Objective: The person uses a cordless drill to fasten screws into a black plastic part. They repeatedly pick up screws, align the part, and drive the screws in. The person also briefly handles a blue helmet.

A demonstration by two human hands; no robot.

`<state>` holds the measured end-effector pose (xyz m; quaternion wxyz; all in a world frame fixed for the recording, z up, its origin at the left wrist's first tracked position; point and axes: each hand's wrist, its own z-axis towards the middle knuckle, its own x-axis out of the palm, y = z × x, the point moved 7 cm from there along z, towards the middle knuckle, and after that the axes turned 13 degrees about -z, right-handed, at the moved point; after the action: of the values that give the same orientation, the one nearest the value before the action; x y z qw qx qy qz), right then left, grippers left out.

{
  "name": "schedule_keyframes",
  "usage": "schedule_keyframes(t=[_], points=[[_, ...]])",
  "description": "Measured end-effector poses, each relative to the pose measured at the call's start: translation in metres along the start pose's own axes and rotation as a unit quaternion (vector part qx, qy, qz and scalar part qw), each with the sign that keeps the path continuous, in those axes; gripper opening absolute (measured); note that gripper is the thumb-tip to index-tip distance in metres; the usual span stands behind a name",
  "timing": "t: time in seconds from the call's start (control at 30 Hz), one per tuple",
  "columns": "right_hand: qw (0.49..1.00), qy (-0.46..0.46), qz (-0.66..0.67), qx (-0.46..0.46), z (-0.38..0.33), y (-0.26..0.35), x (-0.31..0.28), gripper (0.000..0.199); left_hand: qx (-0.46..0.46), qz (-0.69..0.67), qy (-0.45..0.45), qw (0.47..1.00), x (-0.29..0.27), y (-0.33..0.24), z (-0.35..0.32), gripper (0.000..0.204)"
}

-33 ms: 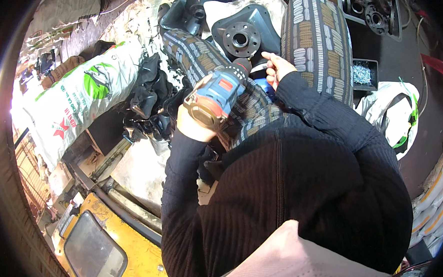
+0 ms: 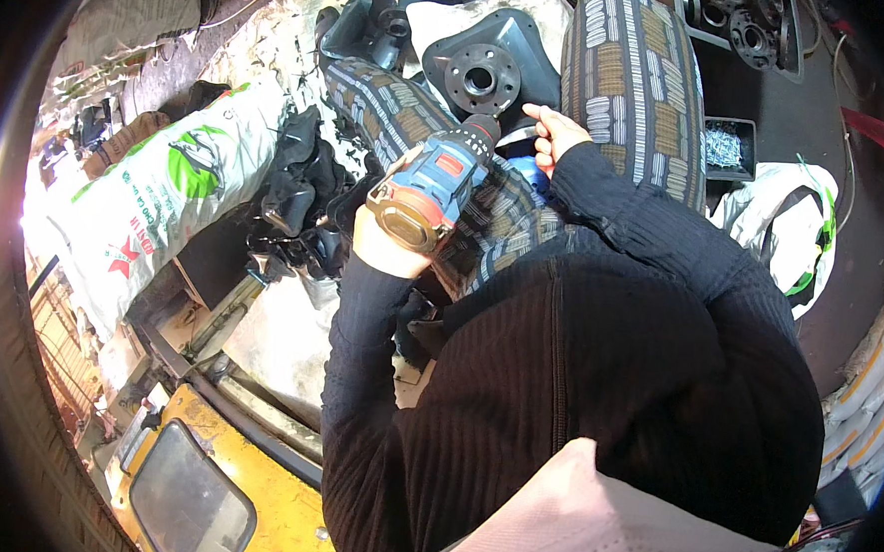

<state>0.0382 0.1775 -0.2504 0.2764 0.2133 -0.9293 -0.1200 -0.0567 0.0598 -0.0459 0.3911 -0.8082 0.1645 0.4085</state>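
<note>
**Cordless drill held to a dark metal flange plate**

Cordless drill (image 2: 435, 186), blue and black plastic with a red patch on its body, sits just above the centre of the frame, its chuck pointing up and to the right at a dark metal plate with a round bolt-hole flange (image 2: 482, 76). The left hand (image 2: 389, 241) is wrapped closed around the drill's grip from below, fingers mostly hidden behind the tool. The right hand (image 2: 552, 134), right of the chuck, is curled with thumb and fingertips drawn together near the drill's nose; whether they pinch a screw or bit is too small to tell.

The drill looks stiff and fairly heavy at its battery end, so the pistol grip is the sound place to hold it, with the other hand steadying near the nose, clear of the chuck. The flange plate looks rigid, heavy and hard-edged; it rests against patterned grey-and-tan upholstered seat cushions (image 2: 632, 76), which are soft and would give under pressure.

A white woven sack with green and red print (image 2: 167, 187) lies at left, a small black tray of pale screws (image 2: 726, 148) at upper right, and a yellow machine panel (image 2: 251, 486) at lower left.
</note>
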Motion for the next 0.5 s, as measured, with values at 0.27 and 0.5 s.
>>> schedule_keyframes(t=[0.27, 0.5], points=[[0.992, -0.033, -0.116, -0.032, 0.017, 0.012, 0.012, 0.033, -0.006, -0.081, -0.018, 0.997, -0.014, 0.008, 0.031, 0.041], [0.982, -0.044, -0.180, -0.036, 0.025, 0.008, 0.012, 0.036, -0.081, -0.084, 0.034, 0.993, -0.024, 0.009, 0.054, 0.040]])
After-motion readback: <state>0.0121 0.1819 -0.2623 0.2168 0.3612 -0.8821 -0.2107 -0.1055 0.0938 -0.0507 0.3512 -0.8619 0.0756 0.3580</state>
